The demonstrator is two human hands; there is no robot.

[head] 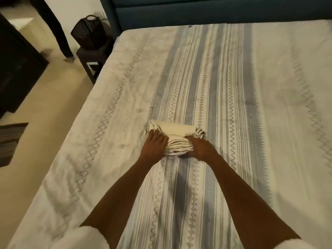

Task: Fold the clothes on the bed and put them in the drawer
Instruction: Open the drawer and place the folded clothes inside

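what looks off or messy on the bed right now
Little stands out. The folded cream garment is a neat stack between the left hand and right hand; only its right end bunches out unevenly. The bedspread lies flat.

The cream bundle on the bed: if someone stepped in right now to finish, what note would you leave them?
Left hand: grips the left side of the bundle, fingers curled over its edge.
Right hand: grips the bundle's right near corner.
The bundle is folded small, layers stacked, lying on the striped middle of the bed.
Done: folding looks finished, or nearly so.
No other loose clothes show on the bed.
Left: lift the bundle and put it in the drawer. No drawer shows clearly in this view; dark furniture stands to the left, so look there.
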